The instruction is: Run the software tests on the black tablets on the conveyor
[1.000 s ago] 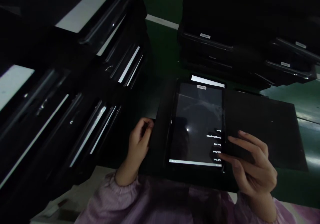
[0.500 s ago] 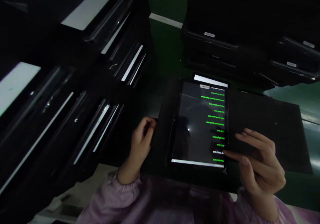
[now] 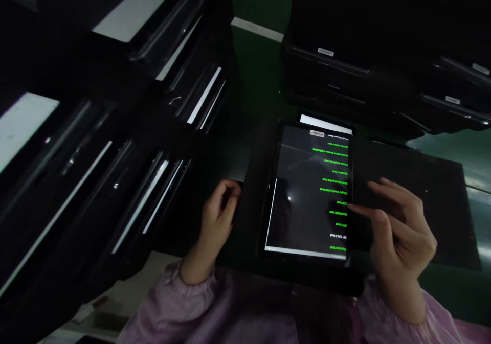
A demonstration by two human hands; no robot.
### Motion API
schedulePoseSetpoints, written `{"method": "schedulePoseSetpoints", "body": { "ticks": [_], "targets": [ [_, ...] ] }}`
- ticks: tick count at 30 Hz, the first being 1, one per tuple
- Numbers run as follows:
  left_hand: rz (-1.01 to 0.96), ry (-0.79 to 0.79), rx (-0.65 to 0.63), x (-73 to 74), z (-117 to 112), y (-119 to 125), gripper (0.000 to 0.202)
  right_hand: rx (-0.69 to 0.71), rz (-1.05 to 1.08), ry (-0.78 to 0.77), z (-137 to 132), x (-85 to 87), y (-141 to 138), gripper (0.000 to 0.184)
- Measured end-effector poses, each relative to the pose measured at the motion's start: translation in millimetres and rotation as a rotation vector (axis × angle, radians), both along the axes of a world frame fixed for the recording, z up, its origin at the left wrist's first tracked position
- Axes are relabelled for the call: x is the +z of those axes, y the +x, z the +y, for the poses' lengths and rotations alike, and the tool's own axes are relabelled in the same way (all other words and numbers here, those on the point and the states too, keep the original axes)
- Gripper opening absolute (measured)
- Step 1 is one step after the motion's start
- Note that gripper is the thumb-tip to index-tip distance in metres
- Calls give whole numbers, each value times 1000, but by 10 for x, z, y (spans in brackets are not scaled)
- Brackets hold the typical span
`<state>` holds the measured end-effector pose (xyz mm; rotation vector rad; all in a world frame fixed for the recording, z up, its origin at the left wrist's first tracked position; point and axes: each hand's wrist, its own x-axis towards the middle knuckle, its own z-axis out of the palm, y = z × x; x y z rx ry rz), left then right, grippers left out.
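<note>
A tablet lies before me, its dark screen lit with a list of mostly green test names, upside down from my side. A few lines are white, and a thin white bar shows along its left edge. My right hand is open, with the index finger stretched to the screen's right edge near the "LCD test" and "Backlight test" lines. Whether that fingertip touches the glass I cannot tell. My left hand rests with curled fingers at the left edge of a dark flat board under the tablet; what it pinches, if anything, is hidden.
Stacks of dark flat devices with white strips rise close on the left. More dark stacks with small labels stand at the back right. Behind the tablet, a bright white strip shows. The work surface is green.
My right index finger has moved up the screen edge, away from the "RF CALI test" line. A thin white bar now shows at the screen's left side. My left hand has stayed put.
</note>
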<state>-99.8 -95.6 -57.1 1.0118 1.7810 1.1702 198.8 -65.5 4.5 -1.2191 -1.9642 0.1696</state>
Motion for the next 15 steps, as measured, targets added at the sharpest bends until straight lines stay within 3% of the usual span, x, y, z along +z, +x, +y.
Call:
{"method": "schedulePoseSetpoints", "body": {
  "ticks": [7, 15],
  "targets": [
    [-4, -6, 2, -3, -16, 8, 18, 45, -25, 62, -51, -28, 98, 31],
    [-26, -4, 23, -32, -13, -5, 14, 61, -67, 13, -71, -35, 48, 31]
  ]
}}
